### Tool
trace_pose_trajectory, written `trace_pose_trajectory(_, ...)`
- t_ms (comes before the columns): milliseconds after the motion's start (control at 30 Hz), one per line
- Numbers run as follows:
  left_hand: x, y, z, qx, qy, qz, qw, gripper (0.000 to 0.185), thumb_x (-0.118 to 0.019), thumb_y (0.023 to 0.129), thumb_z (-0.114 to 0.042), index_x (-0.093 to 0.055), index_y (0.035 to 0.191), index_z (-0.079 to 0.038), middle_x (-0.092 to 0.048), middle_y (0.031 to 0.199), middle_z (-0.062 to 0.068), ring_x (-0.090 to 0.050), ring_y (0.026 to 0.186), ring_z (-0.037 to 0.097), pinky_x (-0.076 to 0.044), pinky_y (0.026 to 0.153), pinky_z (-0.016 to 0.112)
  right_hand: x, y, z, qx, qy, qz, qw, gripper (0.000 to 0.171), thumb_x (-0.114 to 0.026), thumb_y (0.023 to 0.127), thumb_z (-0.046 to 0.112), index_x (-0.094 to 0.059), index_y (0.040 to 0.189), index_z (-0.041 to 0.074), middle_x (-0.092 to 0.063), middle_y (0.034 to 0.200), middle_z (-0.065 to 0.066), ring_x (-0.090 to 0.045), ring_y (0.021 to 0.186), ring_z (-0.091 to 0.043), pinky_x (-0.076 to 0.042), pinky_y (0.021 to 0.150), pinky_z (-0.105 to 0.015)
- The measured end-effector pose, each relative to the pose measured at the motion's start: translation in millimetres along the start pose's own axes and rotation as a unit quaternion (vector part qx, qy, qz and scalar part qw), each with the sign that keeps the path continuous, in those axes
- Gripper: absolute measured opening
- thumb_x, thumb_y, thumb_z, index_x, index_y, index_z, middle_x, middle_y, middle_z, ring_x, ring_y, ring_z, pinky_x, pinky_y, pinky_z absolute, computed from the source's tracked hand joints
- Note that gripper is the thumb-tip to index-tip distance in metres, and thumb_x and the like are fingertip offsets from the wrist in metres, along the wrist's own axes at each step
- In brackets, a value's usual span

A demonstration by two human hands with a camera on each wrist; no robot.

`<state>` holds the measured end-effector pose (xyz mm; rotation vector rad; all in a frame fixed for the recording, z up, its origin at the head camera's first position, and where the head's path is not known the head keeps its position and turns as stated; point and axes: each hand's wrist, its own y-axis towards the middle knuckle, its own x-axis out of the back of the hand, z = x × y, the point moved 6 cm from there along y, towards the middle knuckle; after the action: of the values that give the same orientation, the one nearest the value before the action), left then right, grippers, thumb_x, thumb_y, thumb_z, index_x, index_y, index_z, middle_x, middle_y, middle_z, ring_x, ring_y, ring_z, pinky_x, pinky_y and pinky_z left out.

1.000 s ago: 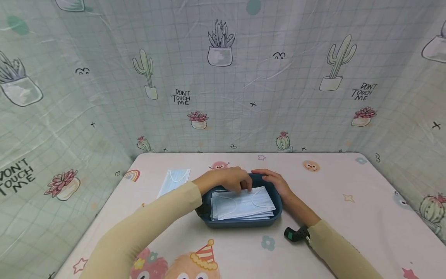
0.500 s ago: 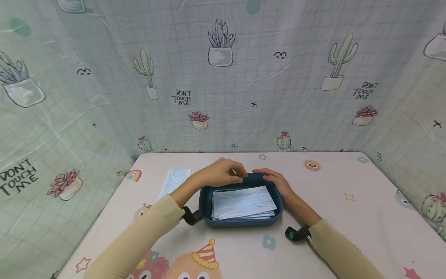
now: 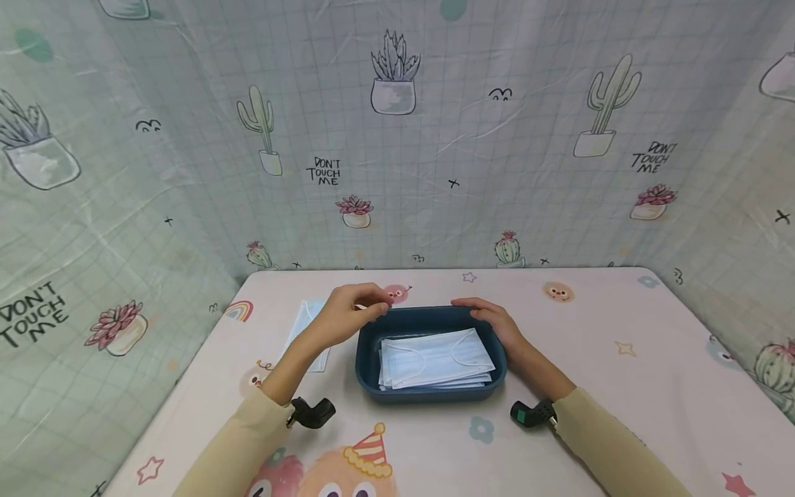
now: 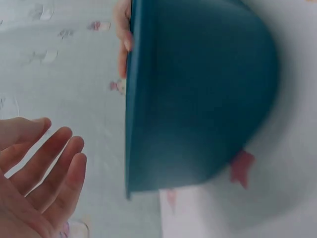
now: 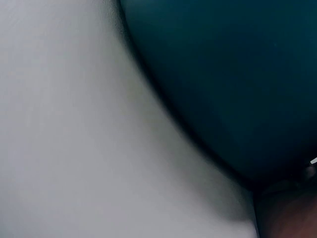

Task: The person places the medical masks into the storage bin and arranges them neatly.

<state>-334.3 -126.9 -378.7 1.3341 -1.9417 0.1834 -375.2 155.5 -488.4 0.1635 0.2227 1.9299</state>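
Note:
A dark blue oblong plastic bin (image 3: 428, 396) stands on the table with a stack of light blue face masks (image 3: 437, 359) lying flat in it. My left hand (image 3: 344, 314) hovers just off the bin's back left corner, fingers loosely bent and holding nothing. In the left wrist view, a gap separates that hand (image 4: 47, 183) from the bin's outer wall (image 4: 208, 89). My right hand (image 3: 495, 326) rests on the back right rim with its fingers stretched along it; its thumb is hidden. Another face mask (image 3: 303, 319) lies on the table, partly covered by the left hand and wrist.
The table has a white cover (image 3: 590, 331) with printed cartoon figures. Cloth with cactus prints (image 3: 447, 152) hangs behind and at both sides. Black wrist cameras (image 3: 313, 413) sit near both cuffs.
My left hand has come out of the bin, up off the masks, and moved left past the bin's corner, without a mask. The right hand has stayed on the rim.

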Motion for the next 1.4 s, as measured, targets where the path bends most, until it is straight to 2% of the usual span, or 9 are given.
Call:
trace_pose_trajectory(200,8.7,-13.6,31.5,0.033,-0.036,-0.033,0.9983,0.018,-0.065,0.102,-0.018,-0.075,0.114,-0.009,-0.076,0.110,0.013,-0.074,0.096,0.027,-0.062,0.080,0.025,0.4,1.0,-1.5,-0.009,-0.001,-0.002,1.000,0.044,-0.042,0.102,0.005,-0.054,0.142,-0.010,-0.066,0.139,0.007,-0.054,0.133,-0.003,-0.046,0.104,-0.015)
trace_pose_trajectory(367,13.0,-16.9,57.4,0.066,-0.078,-0.064,0.9927,0.017,-0.063,0.102,-0.013,-0.074,0.114,-0.006,-0.076,0.110,0.017,-0.075,0.098,0.026,-0.063,0.079,0.027,0.5,0.3,-1.8,-0.013,0.002,-0.008,1.000,0.044,-0.043,0.102,0.005,-0.054,0.142,-0.010,-0.067,0.138,0.007,-0.056,0.130,0.000,-0.047,0.104,-0.015)
trace_pose_trajectory(500,16.5,-20.3,73.6,0.082,-0.089,-0.084,0.9891,0.019,-0.063,0.103,-0.013,-0.072,0.116,-0.003,-0.075,0.112,0.019,-0.075,0.098,0.026,-0.063,0.078,0.027,-1.2,-0.4,-2.1,-0.020,0.004,-0.008,1.000,0.045,-0.044,0.101,0.007,-0.055,0.142,-0.008,-0.067,0.136,0.009,-0.056,0.130,-0.001,-0.048,0.103,-0.015)
trace_pose_trajectory(767,22.5,-26.2,92.1,0.094,-0.067,-0.114,0.9867,0.024,-0.062,0.103,-0.013,-0.070,0.118,0.004,-0.075,0.110,0.020,-0.075,0.096,0.027,-0.063,0.076,0.027,-3.1,-0.2,0.2,-0.018,-0.001,-0.003,1.000,0.045,-0.043,0.102,0.009,-0.054,0.143,-0.007,-0.066,0.136,0.011,-0.055,0.131,-0.003,-0.047,0.104,-0.016)
trace_pose_trajectory(967,34.1,-29.0,102.3,0.113,-0.052,-0.146,0.9815,0.023,-0.062,0.103,-0.013,-0.071,0.117,0.002,-0.076,0.109,0.019,-0.075,0.094,0.025,-0.062,0.074,0.022,-2.9,-0.1,2.5,-0.017,-0.005,-0.002,1.000,0.045,-0.042,0.102,0.009,-0.054,0.143,-0.006,-0.066,0.137,0.012,-0.056,0.130,-0.001,-0.047,0.104,-0.016)
trace_pose_trajectory(1233,52.0,-39.0,119.7,0.158,-0.047,-0.188,0.9683,0.025,-0.062,0.103,-0.014,-0.071,0.120,0.002,-0.075,0.113,0.021,-0.075,0.096,0.028,-0.062,0.074,0.021,-2.6,0.3,2.4,-0.009,-0.007,0.000,1.000,0.045,-0.043,0.103,0.008,-0.054,0.143,-0.008,-0.067,0.137,0.011,-0.056,0.130,0.001,-0.047,0.104,-0.015)
trace_pose_trajectory(1400,61.4,-42.7,129.2,0.170,-0.043,-0.204,0.9632,0.025,-0.061,0.103,-0.013,-0.070,0.120,0.003,-0.075,0.112,0.023,-0.076,0.096,0.031,-0.062,0.071,0.020,-2.6,-1.1,1.4,-0.014,-0.010,-0.002,1.000,0.045,-0.042,0.103,0.008,-0.054,0.143,-0.007,-0.066,0.138,0.010,-0.057,0.129,0.002,-0.048,0.104,-0.016)
